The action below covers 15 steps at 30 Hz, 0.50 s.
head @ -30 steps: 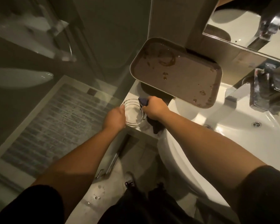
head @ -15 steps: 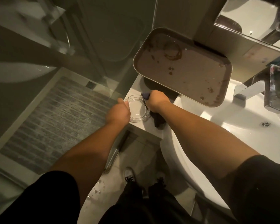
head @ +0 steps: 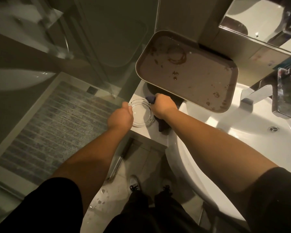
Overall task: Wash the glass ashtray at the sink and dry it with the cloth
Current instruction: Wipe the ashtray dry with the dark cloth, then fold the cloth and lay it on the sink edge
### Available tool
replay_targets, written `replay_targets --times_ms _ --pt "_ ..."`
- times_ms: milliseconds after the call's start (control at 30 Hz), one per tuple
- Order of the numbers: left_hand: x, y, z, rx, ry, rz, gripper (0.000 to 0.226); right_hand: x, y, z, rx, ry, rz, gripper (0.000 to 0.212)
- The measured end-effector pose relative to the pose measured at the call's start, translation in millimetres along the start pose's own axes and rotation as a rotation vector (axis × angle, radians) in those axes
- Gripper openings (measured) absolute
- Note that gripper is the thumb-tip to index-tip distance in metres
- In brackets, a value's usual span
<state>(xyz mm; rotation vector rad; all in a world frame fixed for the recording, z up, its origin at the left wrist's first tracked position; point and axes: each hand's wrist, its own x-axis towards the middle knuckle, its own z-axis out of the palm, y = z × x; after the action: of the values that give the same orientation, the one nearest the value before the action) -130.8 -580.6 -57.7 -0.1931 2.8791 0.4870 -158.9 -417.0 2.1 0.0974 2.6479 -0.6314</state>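
Note:
A round clear glass ashtray (head: pixel 141 113) sits on the white counter ledge (head: pixel 151 137) left of the sink. My left hand (head: pixel 120 117) grips its left rim, thumb over the edge. My right hand (head: pixel 163 105) clutches a dark blue cloth (head: pixel 162 124) at the ashtray's right rim; one end of the cloth pokes out above the fist, the other hangs down over the ledge toward the basin.
A brown tray (head: pixel 186 76) with wet stains lies behind the hands, overhanging the white sink basin (head: pixel 242 132). A chrome tap (head: pixel 257 93) stands at right, a mirror (head: pixel 259 19) above. A glass shower door (head: pixel 60 52) and a grey mat (head: pixel 49 126) lie to the left.
The ashtray has come down to rest on the ledge, both hands still on it. The view has shifted slightly; the hands stay close together.

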Motion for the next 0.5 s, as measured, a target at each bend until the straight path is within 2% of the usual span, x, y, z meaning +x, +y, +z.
replay_targets --times_ms 133,267,333,433,500 --pt "-0.7 0.8 -3.2 -0.02 -0.02 0.009 0.035 -15.9 -3.0 -12.6 0.041 0.06 0.015 0.033" --pt "-5.5 2.5 -10.6 -0.029 -0.057 -0.027 0.04 -35.7 2.6 -22.7 0.168 0.023 -0.03 0.034" --pt "-11.1 3.2 -18.7 -0.072 -0.029 -0.049 0.041 -45.8 7.8 -28.6 0.264 -0.014 -0.031 0.027" --pt "-23.9 11.0 -41.9 -0.251 0.095 -0.016 0.037 -62.3 18.5 -41.4 0.423 -0.076 -0.036 0.013" --pt "-34.2 22.8 -61.4 -0.442 0.135 0.093 0.035 -74.5 26.7 -51.4 0.526 -0.148 -0.048 0.008"
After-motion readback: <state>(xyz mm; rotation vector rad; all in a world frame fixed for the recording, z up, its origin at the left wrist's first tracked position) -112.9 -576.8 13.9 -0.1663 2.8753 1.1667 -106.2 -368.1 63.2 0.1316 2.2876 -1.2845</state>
